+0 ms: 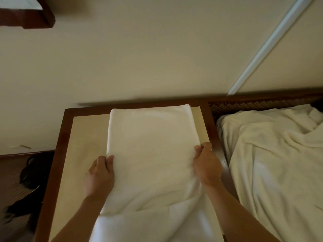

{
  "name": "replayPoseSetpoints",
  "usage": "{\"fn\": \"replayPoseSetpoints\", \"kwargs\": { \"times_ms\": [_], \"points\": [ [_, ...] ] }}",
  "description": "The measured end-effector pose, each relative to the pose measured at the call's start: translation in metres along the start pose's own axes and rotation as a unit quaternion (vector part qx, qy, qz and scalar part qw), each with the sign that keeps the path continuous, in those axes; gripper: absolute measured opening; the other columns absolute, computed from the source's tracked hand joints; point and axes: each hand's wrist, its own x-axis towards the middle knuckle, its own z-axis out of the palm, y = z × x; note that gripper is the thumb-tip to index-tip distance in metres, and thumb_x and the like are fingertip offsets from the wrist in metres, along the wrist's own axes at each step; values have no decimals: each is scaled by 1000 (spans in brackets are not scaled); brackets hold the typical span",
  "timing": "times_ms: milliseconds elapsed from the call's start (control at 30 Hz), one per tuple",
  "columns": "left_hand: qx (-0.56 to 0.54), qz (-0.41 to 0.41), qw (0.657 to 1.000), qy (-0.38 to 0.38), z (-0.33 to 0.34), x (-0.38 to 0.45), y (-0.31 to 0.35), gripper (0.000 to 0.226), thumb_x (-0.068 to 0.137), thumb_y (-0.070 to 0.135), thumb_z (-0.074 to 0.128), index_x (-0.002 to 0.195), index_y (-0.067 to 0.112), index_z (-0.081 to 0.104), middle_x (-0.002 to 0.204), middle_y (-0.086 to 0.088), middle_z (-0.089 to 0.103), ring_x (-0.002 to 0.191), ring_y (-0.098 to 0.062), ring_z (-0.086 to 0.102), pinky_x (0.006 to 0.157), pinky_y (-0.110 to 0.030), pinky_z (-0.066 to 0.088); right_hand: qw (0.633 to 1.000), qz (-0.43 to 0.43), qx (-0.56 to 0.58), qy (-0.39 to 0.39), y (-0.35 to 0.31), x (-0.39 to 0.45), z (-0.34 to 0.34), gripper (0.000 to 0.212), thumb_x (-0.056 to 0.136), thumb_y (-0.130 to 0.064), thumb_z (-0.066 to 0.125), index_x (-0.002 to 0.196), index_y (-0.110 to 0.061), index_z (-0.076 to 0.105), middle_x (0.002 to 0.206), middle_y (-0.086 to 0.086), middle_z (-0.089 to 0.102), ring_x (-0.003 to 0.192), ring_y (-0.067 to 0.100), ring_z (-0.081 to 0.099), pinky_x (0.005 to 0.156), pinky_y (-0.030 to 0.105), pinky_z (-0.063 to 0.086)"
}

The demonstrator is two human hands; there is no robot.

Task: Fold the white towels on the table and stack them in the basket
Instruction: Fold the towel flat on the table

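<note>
Cream wall (139, 58) is filling the upper half of the view, and a pale strip (272, 44) is seen running diagonally across it at the right. Below it, the counter (83, 137) is being shown with a dark wooden frame around a beige top.

A white towel (150, 145) is being spread along the middle of the counter. Its long axis is lying from the near edge straight away toward the wall, with the far end squared off just short of the frame's back rail. The far part is lying flat and layered; the near part is rumpled and is being draped over the counter's front edge.

The towel's left edge is being pinched by the left hand (100, 173), thumb on top and fingers curled at the hem. The right edge is being gripped by the right hand (206, 165), its fingers closed round the cloth close to the counter's right frame. Both hands are being held about midway along the towel's length, on opposite sides, with the forearms reaching in from the bottom.

To the right of the counter, a heap of white cloth (272, 163) is lying crumpled, well apart from the held towel. At the left, beside the counter, a dark shape (33, 173) is lying on a striped surface; what it is cannot be told.
</note>
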Motion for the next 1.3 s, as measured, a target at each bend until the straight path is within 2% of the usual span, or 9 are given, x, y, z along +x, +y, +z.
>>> {"fn": "replayPoseSetpoints", "kwargs": {
  "times_ms": [333,500,567,667,767,967,1100,1200,1300],
  "points": [
    [-65,8,989,-134,-45,-52,-36,36,102,50,46,117,22,62,98,7,66,88,-17,61,82,-41,51,985,69,157,-4,16,-30,-14,31,103,-35,51,120,-9,44,112,19,66,102,41,64,79,43,48],
    [32,88,943,-320,-79,-90,-88,83,72,94,49,134,40,54,121,18,66,110,-6,62,100,-38,50,988,60,141,-14,39,-100,-16,27,103,-32,49,121,-12,48,109,13,66,97,37,64,74,37,43],
    [86,112,924,-355,-88,-98,-100,82,66,97,54,133,51,47,122,25,62,112,-5,60,102,-38,48,990,58,127,-19,43,-128,-18,25,104,-33,49,120,-14,47,99,9,64,83,31,60,71,37,43],
    [76,121,930,-340,-100,-117,-106,44,79,74,68,112,56,47,109,30,55,106,-5,58,95,-32,47,990,56,124,-42,39,-174,-19,24,104,-37,46,120,-19,43,93,3,60,79,27,59,70,39,48],
    [-11,113,955,-273,-108,-143,-107,12,94,48,65,98,37,65,93,14,69,87,-8,66,82,-36,56,983,50,159,-80,30,-218,-21,21,106,-40,43,114,-21,45,94,4,65,81,24,64,68,38,50],
    [-109,170,959,-197,-132,-227,-78,13,98,32,59,89,22,58,80,-1,65,71,-20,62,64,-38,52,886,147,361,-251,-5,-282,-32,53,103,-57,46,95,-7,61,80,11,63,61,23,58,55,31,43],
    [-79,273,925,-253,-139,-290,-58,15,98,32,57,87,27,49,77,-1,60,62,-14,57,56,-26,46,829,181,420,-322,-7,-311,-57,67,86,-75,59,110,-13,64,100,14,74,83,30,73,72,39,59],
    [-69,332,890,-304,-126,-335,-49,15,99,35,54,88,33,45,81,5,57,69,-11,56,61,-31,48,854,129,392,-316,9,-329,-71,37,92,-41,71,109,-7,68,107,19,73,96,35,72,80,44,62],
    [-92,360,854,-363,-110,-371,-45,20,99,44,57,84,39,44,80,12,55,71,-5,53,63,-21,39,878,113,406,-228,40,-344,-81,16,87,-8,60,99,-4,69,99,18,71,91,34,66,72,38,54]
  ]
}}
